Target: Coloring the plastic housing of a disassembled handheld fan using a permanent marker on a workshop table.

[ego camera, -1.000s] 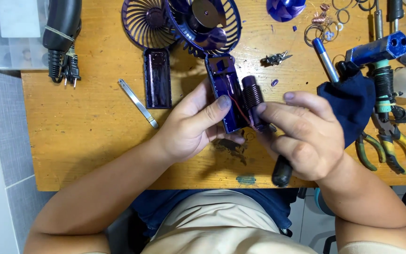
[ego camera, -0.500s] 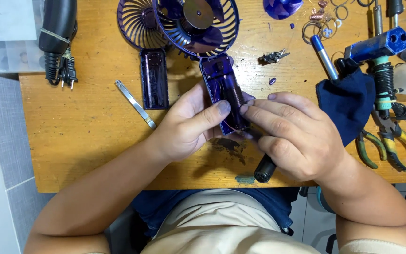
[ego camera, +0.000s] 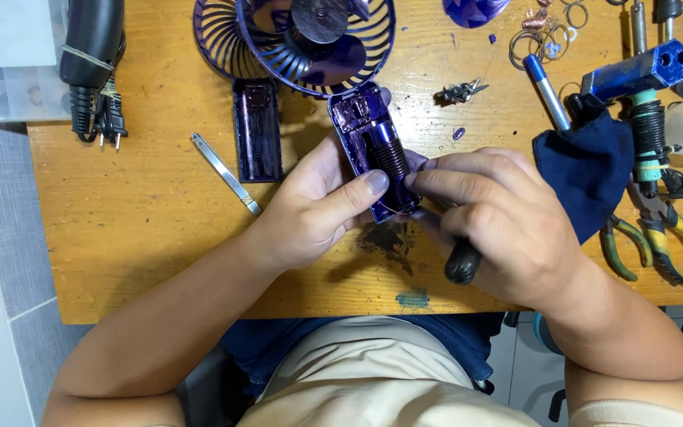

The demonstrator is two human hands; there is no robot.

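Head view: I look straight down on a wooden table (ego camera: 144,213) strewn with fan parts and tools.
Left hand: my left hand (ego camera: 318,209), centre of the frame, cups the purple handle shell (ego camera: 357,119) from the left, thumb laid across its lower end, fingers curled underneath.
Right hand: my right hand (ego camera: 499,225), just right of centre, closes its fingertips on the lower end of the shell, meeting the left thumb there; a black tool handle (ego camera: 462,265) pokes out below the palm, its tip hidden.
Handle shell: open side up, tilted slightly, with a dark ribbed cylinder (ego camera: 387,154) lying in its trough; its top end touches the fan cage.
Fan cage: the purple fan cage (ego camera: 278,47) with its dark round hub sits at the upper centre edge.
Cover: a dark purple cover (ego camera: 257,130) lies flat, left of the shell and apart from it.
Metal strip: a thin metal strip (ego camera: 225,172) lies diagonally, left of the cover.
Cloth: a dark blue cloth (ego camera: 590,174) rests right of my right hand.
Pliers: pliers (ego camera: 658,237) with green and yellow grips lie at the right edge.
Upper left: a black power tool (ego camera: 92,47) with its plug.
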